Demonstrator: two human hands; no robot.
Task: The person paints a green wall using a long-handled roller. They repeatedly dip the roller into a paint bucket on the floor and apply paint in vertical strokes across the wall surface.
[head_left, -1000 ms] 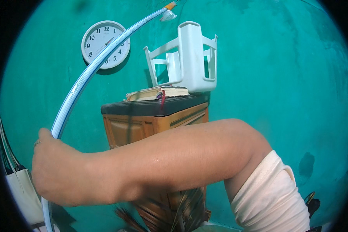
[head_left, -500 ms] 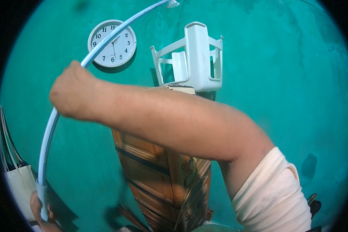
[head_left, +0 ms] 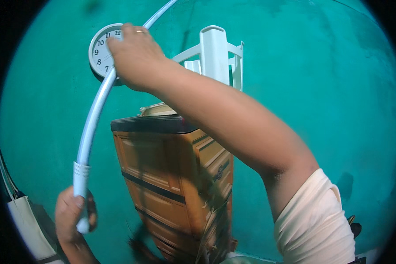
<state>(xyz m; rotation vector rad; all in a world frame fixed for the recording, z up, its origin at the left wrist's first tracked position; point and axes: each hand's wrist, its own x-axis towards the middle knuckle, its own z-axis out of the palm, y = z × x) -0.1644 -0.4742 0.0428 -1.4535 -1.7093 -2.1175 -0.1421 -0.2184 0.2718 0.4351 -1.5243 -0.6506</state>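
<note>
The left grip (head_left: 70,212) is closed around the lower end of the pole (head_left: 91,125), at a white end sleeve (head_left: 80,178). The thumb lies across the front of the sleeve; fingers curl behind it, and the rounded tip projects below the thumb. The right grip (head_left: 136,55) is positioned higher on the same pole, back of the hand toward the viewer, with a ring on one finger. The fingers are bent and slightly blurred; the hand covers the contact area, so whether it is fully clenched on the pole cannot be told.

The pole is light blue, slender and bowed. It rises from the left grip, passes behind the right grip and leaves the view at the upper edge. The right forearm extends to a rolled cream shirt sleeve (head_left: 314,215).

Behind the pole and right hand, a round white clock (head_left: 102,55) is mounted on the green wall (head_left: 295,66), partly covered.

Containers: an orange-brown cabinet (head_left: 152,160) with panelled faces, dark bands and a black top (head_left: 145,124); its interior is hidden. A book (head_left: 156,110) lies on the top, partly behind the forearm. An upturned white plastic stool (head_left: 213,50) stands behind the forearm. At far left hangs a pale bag (head_left: 31,224) with long straps; its contents are hidden.
</note>
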